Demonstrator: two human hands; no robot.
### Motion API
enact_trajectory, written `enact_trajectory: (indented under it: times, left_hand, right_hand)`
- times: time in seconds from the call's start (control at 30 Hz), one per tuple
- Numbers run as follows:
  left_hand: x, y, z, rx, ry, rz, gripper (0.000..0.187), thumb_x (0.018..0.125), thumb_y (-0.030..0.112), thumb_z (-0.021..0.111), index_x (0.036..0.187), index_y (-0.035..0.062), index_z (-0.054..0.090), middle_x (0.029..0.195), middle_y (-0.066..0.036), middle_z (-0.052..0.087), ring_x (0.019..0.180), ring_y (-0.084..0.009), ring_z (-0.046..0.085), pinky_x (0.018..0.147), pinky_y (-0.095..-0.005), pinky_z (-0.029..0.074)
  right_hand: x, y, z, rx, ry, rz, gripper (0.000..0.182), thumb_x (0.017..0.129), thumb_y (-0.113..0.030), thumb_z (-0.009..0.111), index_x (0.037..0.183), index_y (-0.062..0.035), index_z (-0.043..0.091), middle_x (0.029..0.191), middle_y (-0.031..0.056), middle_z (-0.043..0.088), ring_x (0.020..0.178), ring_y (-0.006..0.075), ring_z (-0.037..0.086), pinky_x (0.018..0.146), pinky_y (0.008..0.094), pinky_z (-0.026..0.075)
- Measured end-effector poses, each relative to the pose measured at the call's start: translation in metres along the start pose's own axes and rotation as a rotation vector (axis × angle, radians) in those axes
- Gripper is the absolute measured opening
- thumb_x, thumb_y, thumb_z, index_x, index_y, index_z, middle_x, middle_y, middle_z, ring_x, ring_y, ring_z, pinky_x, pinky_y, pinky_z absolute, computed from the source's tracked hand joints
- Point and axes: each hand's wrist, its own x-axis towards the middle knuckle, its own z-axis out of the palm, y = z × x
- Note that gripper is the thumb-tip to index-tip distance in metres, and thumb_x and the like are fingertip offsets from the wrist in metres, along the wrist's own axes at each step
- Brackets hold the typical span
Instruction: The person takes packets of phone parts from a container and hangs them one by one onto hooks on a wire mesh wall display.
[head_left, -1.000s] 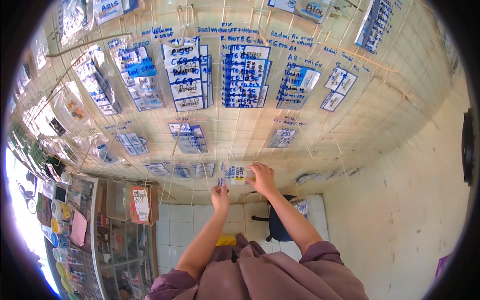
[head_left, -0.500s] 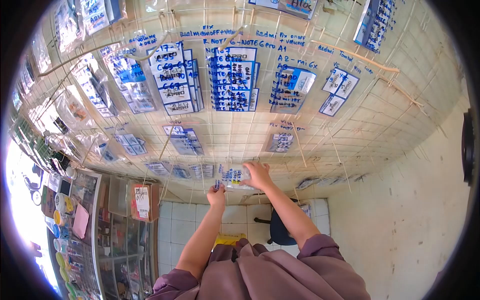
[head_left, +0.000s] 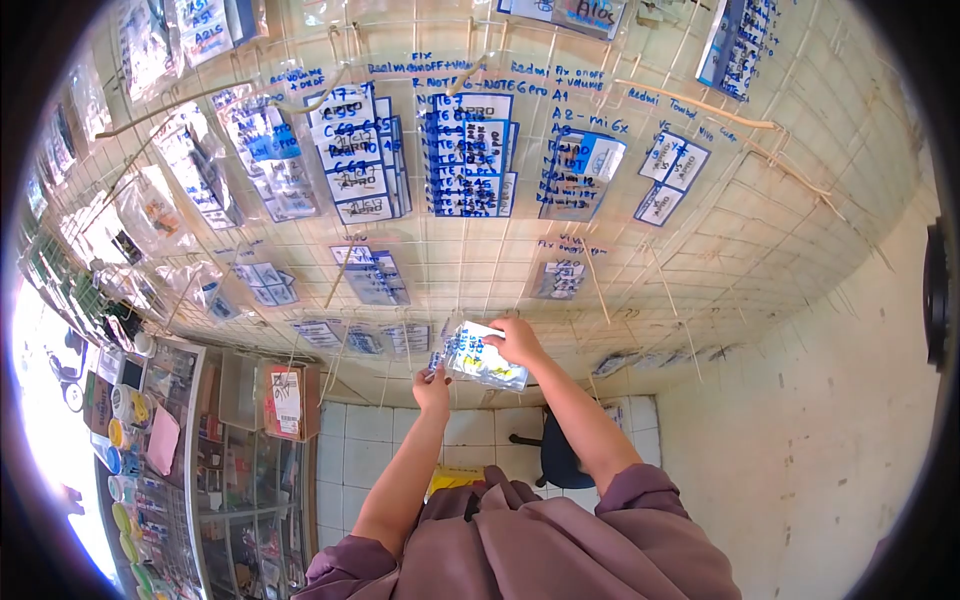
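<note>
Glossy clear plastic packet (head_left: 483, 356) with paper labels; thin metal wire grid (head_left: 700, 250) over matt tiled wall (head_left: 830, 380); soft matt cloth sleeves (head_left: 640, 495).

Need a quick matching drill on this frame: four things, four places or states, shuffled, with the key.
Things:
1. plastic packet stack
2. cardboard box
3. stool
4. pink cloth

Places or states:
A. on the tiled floor below the wall grid
B. held in the right hand, with the left hand at its lower left corner
C. lying on the glass counter at the left
D. hanging at the lower left of the wire grid, white label facing out

Pairs: 1-B, 2-D, 3-A, 4-C
</note>
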Motion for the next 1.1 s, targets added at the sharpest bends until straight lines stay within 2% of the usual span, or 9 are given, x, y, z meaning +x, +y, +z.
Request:
enact_trajectory:
  times: [0.2, 0.33, 0.43, 0.5, 0.83, 0.93, 1.0, 1.03, 1.1]
  left_hand:
    - [-0.007, 0.003, -0.011, -0.008, -0.061, -0.017, 0.031, 0.094, 0.024, 0.07, 0.116, 0.0089, 0.054, 0.102, -0.005, 0.068, 0.084, -0.0145, 0.068, 0.059, -0.0285, 0.044]
    - [-0.018, 0.011, -0.019, -0.024, -0.117, -0.042, 0.032, 0.094, 0.026, 0.07, 0.118, 0.0111, 0.054, 0.109, -0.004, 0.067, 0.088, -0.0147, 0.067, 0.065, -0.0307, 0.046]
    - [-0.027, 0.018, -0.021, -0.034, -0.193, -0.037, 0.034, 0.094, 0.027, 0.07, 0.12, 0.0124, 0.054, 0.112, -0.005, 0.066, 0.091, -0.0153, 0.067, 0.069, -0.0312, 0.048]
    - [-0.033, 0.021, -0.021, -0.091, -0.197, -0.031, 0.038, 0.093, 0.028, 0.072, 0.12, 0.0063, 0.056, 0.101, -0.006, 0.066, 0.083, -0.0142, 0.068, 0.061, -0.0261, 0.048]
    - [-0.055, 0.022, -0.036, -0.017, -0.351, -0.103, 0.028, 0.1, 0.024, 0.061, 0.119, 0.0045, 0.057, 0.105, -0.003, 0.066, 0.091, -0.0134, 0.065, 0.068, -0.0276, 0.047]
    - [-0.063, 0.014, -0.045, 0.007, -0.419, -0.032, 0.025, 0.101, 0.028, 0.059, 0.116, 0.0079, 0.058, 0.109, 0.0, 0.066, 0.101, -0.0143, 0.064, 0.077, -0.0322, 0.046]
    - [-0.066, 0.007, -0.046, 0.01, -0.484, 0.192, 0.018, 0.1, 0.024, 0.061, 0.107, 0.0075, 0.061, 0.097, 0.001, 0.066, 0.093, -0.0097, 0.062, 0.074, -0.0274, 0.044]
    - [-0.068, 0.006, -0.044, 0.013, -0.495, 0.193, 0.018, 0.1, 0.024, 0.061, 0.107, 0.0075, 0.061, 0.097, 0.001, 0.066, 0.093, -0.0097, 0.062, 0.074, -0.0274, 0.044]
    - [-0.077, 0.008, -0.037, 0.023, -0.591, 0.391, 0.014, 0.097, 0.017, 0.065, 0.098, 0.0036, 0.063, 0.079, 0.004, 0.061, 0.072, -0.0063, 0.054, 0.059, -0.0236, 0.04]
  right_hand:
    - [-0.016, -0.024, -0.017, 0.046, -0.09, 0.057, 0.028, 0.081, -0.027, 0.077, 0.094, -0.0015, 0.073, 0.093, 0.02, 0.069, 0.086, 0.0358, 0.066, 0.075, 0.0432, 0.05]
    - [-0.031, -0.036, -0.02, 0.09, -0.072, 0.067, 0.027, 0.081, -0.024, 0.078, 0.093, -0.0002, 0.071, 0.086, 0.0182, 0.068, 0.08, 0.033, 0.065, 0.072, 0.0404, 0.05]
    - [-0.045, -0.041, -0.017, 0.166, 0.048, 0.019, 0.026, 0.081, -0.021, 0.078, 0.093, 0.0005, 0.07, 0.081, 0.0161, 0.066, 0.075, 0.0295, 0.064, 0.07, 0.0379, 0.049]
    - [-0.052, -0.043, -0.013, 0.215, 0.171, -0.053, 0.025, 0.081, -0.019, 0.078, 0.094, 0.0009, 0.069, 0.081, 0.0148, 0.067, 0.075, 0.0274, 0.064, 0.07, 0.0369, 0.049]
    - [-0.093, -0.057, -0.014, 0.32, 0.152, 0.034, 0.022, 0.084, -0.018, 0.076, 0.092, 0.001, 0.069, 0.076, 0.0109, 0.067, 0.069, 0.018, 0.061, 0.066, 0.032, 0.048]
    - [-0.11, -0.053, -0.01, 0.338, 0.113, 0.103, 0.02, 0.086, -0.018, 0.075, 0.092, 0.0004, 0.068, 0.075, 0.0078, 0.067, 0.068, 0.0136, 0.059, 0.065, 0.0296, 0.047]
    - [-0.124, -0.049, -0.011, 0.483, 0.076, 0.176, 0.019, 0.087, -0.017, 0.075, 0.093, -0.0002, 0.068, 0.075, 0.0045, 0.067, 0.068, 0.0091, 0.057, 0.064, 0.0274, 0.045]
    - [-0.132, -0.044, -0.01, 0.481, 0.088, 0.178, 0.019, 0.087, -0.017, 0.075, 0.093, -0.0002, 0.068, 0.075, 0.0045, 0.067, 0.068, 0.0091, 0.057, 0.064, 0.0274, 0.045]
    - [-0.145, -0.037, -0.013, 0.486, 0.102, 0.185, 0.014, 0.089, -0.011, 0.074, 0.095, -0.0017, 0.067, 0.078, -0.0025, 0.065, 0.071, 0.0051, 0.056, 0.065, 0.0229, 0.045]
